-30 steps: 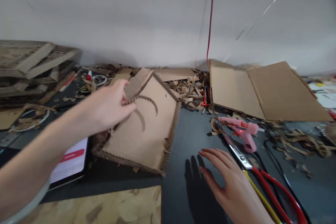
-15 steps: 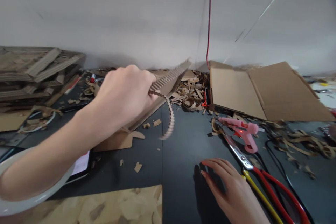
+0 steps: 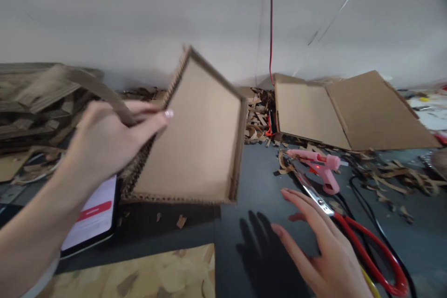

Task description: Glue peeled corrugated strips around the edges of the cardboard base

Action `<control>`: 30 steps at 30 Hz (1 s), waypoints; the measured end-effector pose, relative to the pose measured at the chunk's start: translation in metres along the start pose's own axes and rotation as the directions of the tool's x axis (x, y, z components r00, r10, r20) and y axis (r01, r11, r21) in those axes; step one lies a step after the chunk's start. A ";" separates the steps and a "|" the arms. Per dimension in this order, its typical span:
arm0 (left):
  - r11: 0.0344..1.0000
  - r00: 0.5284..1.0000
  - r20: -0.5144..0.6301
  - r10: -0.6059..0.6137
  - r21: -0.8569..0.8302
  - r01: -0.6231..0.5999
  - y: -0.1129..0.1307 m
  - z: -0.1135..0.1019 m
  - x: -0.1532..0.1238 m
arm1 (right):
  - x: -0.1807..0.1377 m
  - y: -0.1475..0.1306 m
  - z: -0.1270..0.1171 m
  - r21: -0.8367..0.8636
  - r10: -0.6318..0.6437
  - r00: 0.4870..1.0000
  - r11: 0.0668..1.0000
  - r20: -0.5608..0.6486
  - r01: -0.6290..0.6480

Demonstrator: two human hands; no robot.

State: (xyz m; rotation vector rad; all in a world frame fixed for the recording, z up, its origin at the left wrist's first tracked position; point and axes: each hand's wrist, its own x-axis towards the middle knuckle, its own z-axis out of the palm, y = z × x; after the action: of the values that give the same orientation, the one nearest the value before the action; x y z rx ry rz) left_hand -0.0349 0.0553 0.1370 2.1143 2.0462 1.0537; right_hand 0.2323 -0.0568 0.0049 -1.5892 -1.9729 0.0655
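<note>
My left hand (image 3: 115,135) grips the left edge of a shallow cardboard tray (image 3: 199,139) between thumb and fingers. The tray is tilted up, its bare inside facing me and low corrugated walls around its rim. A brown cardboard strip (image 3: 101,91) also sticks out of this hand toward the upper left, blurred by motion. My right hand (image 3: 317,242) hovers over the dark table with its fingers spread and nothing in them, casting a shadow. Beside it are red-handled scissors (image 3: 370,251) and, farther back, a pink glue gun (image 3: 321,165) with a small red light.
A phone (image 3: 92,214) with a lit screen lies under my left forearm. A patterned tan sheet (image 3: 139,274) is at the near edge. An opened cardboard piece (image 3: 380,111) stands back right; stacked cardboard (image 3: 31,102) is at left. Cardboard scraps (image 3: 401,181) and cables litter the table.
My left hand has moved left and turned, swinging the cardboard tray up to show its inside. The strip now points upper left. My right hand has lifted slightly and spread its fingers.
</note>
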 end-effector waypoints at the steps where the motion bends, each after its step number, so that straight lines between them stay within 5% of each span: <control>1: 0.998 0.995 0.077 -0.062 -0.007 0.063 -0.004 0.008 -0.006 | 0.000 0.000 -0.004 0.000 -0.032 0.999 0.999 -0.021 0.032; 3: 0.980 0.914 0.375 -0.157 -0.057 0.192 -0.013 0.029 -0.022 | -0.001 0.000 -0.007 -0.001 -0.165 0.986 0.986 0.016 0.165; 6: 0.955 0.818 0.527 -0.232 -0.037 0.295 -0.029 0.059 -0.055 | 0.000 0.000 0.004 -0.011 -0.416 0.889 0.905 0.190 0.425; 8: 0.973 0.746 0.653 -0.130 -0.059 0.221 -0.039 0.070 -0.072 | 0.001 -0.002 0.017 -0.017 -0.532 0.797 0.829 0.287 0.560; 14: 0.981 0.712 0.678 -0.182 0.074 0.181 -0.045 0.052 -0.082 | 0.001 -0.008 0.025 0.011 -0.525 0.723 0.812 0.449 0.583; 18: 0.984 0.548 0.827 -0.124 0.032 0.173 -0.024 0.044 -0.082 | -0.008 0.005 0.015 0.070 -0.616 0.672 0.756 0.410 0.650; 22: 0.995 0.535 0.845 0.011 0.045 -0.091 -0.008 0.050 -0.086 | -0.022 0.021 0.007 0.131 -0.675 0.654 0.723 0.341 0.678; 25: 0.974 0.497 0.867 0.038 0.079 -0.213 -0.005 0.056 -0.081 | -0.011 0.020 -0.005 0.106 -0.671 0.682 0.731 0.291 0.674; 27: 0.962 0.469 0.882 0.054 0.079 -0.261 -0.004 0.060 -0.076 | 0.014 0.013 -0.011 -0.063 -0.413 0.807 0.875 0.422 0.481; 30: 0.945 0.456 0.882 0.117 0.043 -0.326 0.000 0.065 -0.071 | 0.067 0.006 -0.002 -0.222 -0.243 0.894 0.913 0.376 0.341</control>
State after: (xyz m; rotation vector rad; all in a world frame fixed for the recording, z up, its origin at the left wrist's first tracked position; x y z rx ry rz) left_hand 0.0013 0.0197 0.0545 2.2899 1.3715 -0.3388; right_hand 0.2312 0.0052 0.0318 -1.5031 -2.5784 -0.0728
